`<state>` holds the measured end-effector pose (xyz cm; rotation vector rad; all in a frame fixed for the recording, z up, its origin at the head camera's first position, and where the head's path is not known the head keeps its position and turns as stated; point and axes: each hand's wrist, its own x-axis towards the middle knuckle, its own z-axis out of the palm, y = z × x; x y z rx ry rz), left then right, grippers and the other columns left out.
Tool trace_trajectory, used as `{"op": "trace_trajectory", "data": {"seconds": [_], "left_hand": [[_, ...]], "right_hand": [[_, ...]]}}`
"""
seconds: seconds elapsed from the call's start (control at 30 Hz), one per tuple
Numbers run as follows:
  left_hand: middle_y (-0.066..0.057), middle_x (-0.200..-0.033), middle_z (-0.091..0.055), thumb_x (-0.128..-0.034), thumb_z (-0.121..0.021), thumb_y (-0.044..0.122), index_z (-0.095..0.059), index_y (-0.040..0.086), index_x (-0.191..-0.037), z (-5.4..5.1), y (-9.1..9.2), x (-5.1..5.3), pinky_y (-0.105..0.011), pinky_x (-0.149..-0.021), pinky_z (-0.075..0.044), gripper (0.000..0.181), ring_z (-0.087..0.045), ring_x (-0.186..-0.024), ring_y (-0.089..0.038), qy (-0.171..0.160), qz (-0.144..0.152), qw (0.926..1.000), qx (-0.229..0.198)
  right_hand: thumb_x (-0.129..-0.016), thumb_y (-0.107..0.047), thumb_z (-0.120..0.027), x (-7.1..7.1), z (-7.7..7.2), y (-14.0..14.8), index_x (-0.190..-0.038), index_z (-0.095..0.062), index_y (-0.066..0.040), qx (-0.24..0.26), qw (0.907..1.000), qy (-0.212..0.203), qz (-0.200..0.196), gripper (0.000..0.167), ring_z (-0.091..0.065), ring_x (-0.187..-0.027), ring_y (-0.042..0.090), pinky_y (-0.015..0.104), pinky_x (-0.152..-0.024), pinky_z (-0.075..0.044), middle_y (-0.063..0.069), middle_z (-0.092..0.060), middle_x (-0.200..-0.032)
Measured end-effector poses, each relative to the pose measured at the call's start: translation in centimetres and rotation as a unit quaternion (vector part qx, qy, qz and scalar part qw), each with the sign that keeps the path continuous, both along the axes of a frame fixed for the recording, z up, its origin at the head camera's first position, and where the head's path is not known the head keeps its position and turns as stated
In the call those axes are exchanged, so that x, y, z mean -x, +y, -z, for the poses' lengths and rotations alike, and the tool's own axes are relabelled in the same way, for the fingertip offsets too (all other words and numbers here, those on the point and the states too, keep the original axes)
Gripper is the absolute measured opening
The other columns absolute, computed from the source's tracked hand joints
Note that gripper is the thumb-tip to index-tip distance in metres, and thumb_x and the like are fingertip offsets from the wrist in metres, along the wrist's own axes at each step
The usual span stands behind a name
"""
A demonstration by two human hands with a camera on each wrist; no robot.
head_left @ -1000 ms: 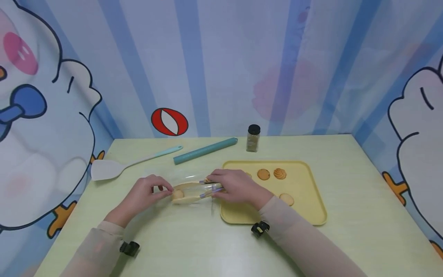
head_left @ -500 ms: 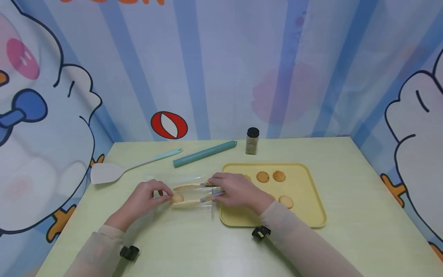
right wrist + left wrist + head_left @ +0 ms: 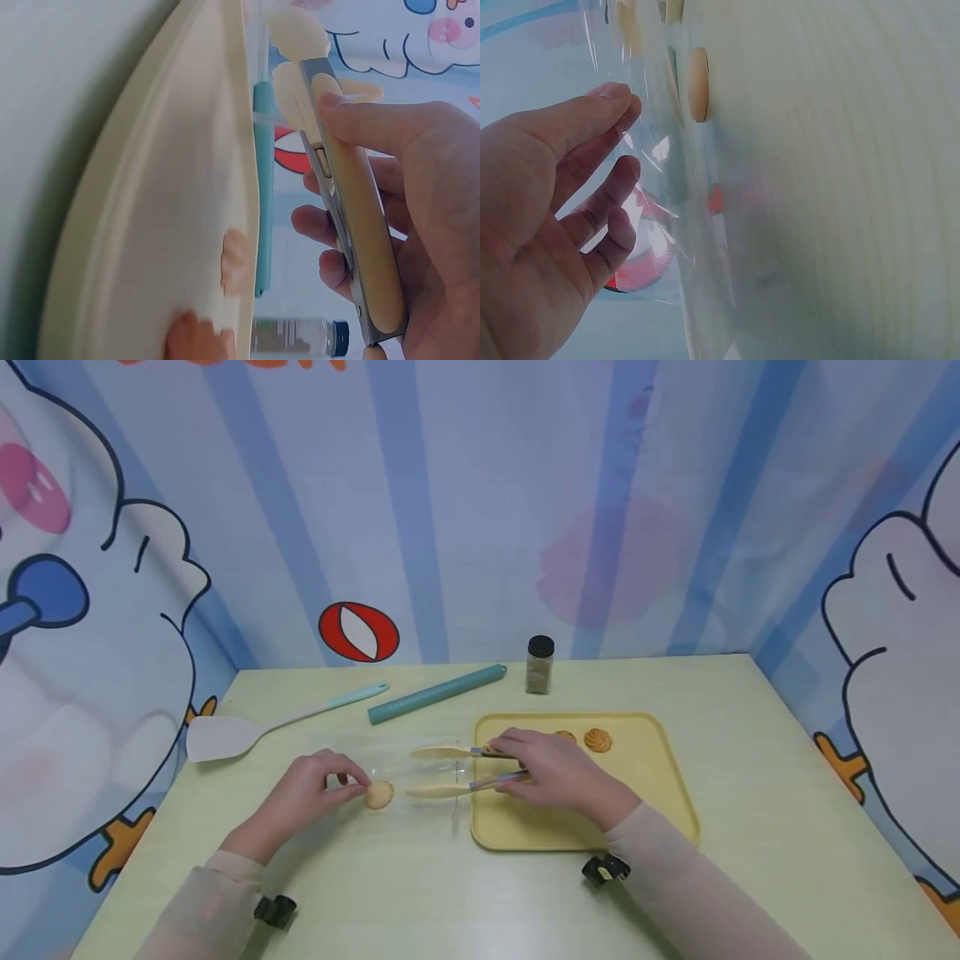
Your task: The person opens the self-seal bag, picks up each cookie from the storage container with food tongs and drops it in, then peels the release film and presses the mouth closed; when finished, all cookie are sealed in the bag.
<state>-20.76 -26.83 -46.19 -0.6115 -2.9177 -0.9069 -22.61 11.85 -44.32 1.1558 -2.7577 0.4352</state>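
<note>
My left hand point(image 3: 303, 802) pinches a clear plastic bag point(image 3: 656, 150) between thumb and fingertips, as the left wrist view shows. A round, pale cookie point(image 3: 378, 794) lies by those fingertips, seemingly inside the bag. In my right hand point(image 3: 558, 777) is a pair of tongs point(image 3: 352, 195) with metal arms and cream-coloured tips. The tips stand apart with nothing between them, pointing left toward the cookie. Beneath the right hand is a yellow tray point(image 3: 660, 802). A swirled cookie point(image 3: 597, 741) sits on it, with another cookie point(image 3: 566, 737) partly hidden behind the hand.
Along the back of the table lie a spatula point(image 3: 232, 737) with a pale blade and a teal rolling pin point(image 3: 435, 695). A small black-lidded jar point(image 3: 539, 667) stands behind the tray. A printed curtain point(image 3: 480, 510) hangs behind the table.
The tongs have drawn back to the right, away from the cookie they were around, and the cookie stays by the left fingertips. The left hand has hardly moved.
</note>
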Motion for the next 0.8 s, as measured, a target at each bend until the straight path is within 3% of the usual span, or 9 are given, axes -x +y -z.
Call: {"op": "trace_trajectory", "data": {"seconds": [0.2, 0.43, 0.53, 0.8], "left_hand": [[0.012, -0.094, -0.073, -0.0878, -0.083, 0.015, -0.08, 0.025, -0.097, 0.0, -0.1, 0.1, -0.027, -0.069, -0.048, 0.014, -0.06, -0.087, -0.011, 0.006, 0.001, 1.0, 0.001], [0.011, -0.094, -0.074, -0.0877, -0.083, 0.015, -0.08, 0.023, -0.097, -0.2, -0.1, 0.0, -0.027, -0.07, -0.048, 0.013, -0.06, -0.087, -0.012, 0.001, -0.005, 1.0, 0.009], [0.011, -0.095, -0.074, -0.0876, -0.083, 0.015, -0.08, 0.024, -0.097, -0.2, -0.2, 0.0, -0.028, -0.07, -0.048, 0.014, -0.06, -0.088, -0.013, 0.001, -0.008, 0.9999, 0.009], [0.01, -0.095, -0.074, -0.0876, -0.083, 0.015, -0.079, 0.026, -0.098, -0.1, -0.2, 0.1, -0.028, -0.071, -0.048, 0.015, -0.061, -0.088, -0.013, 0.008, -0.007, 0.9999, 0.005]], "right_hand": [[-0.095, -0.045, -0.073, -1.2, -0.1, 2.5, -0.14, -0.063, -0.017, -0.002, 0.9997, 0.001, 0.023, 0.054, -0.068, -0.106, 0.015, 0.039, -0.087, -0.057, -0.002, -0.067, -0.132], [-0.093, -0.042, -0.076, -2.6, -0.7, 6.3, -0.139, -0.064, -0.014, 0.009, 0.9985, 0.012, 0.053, 0.055, -0.066, -0.081, 0.007, 0.033, -0.071, -0.056, 0.003, -0.067, -0.133], [-0.092, -0.042, -0.078, -2.9, -0.8, 7.9, -0.138, -0.064, -0.015, 0.012, 0.9976, 0.014, 0.067, 0.055, -0.062, -0.078, 0.003, 0.031, -0.069, -0.053, 0.002, -0.067, -0.131], [-0.091, -0.038, -0.078, -4.1, -0.6, 11.8, -0.14, -0.062, -0.009, -0.008, 0.9939, -0.004, 0.11, 0.059, -0.071, -0.091, 0.015, 0.046, -0.083, -0.059, 0.012, -0.064, -0.141]]}}
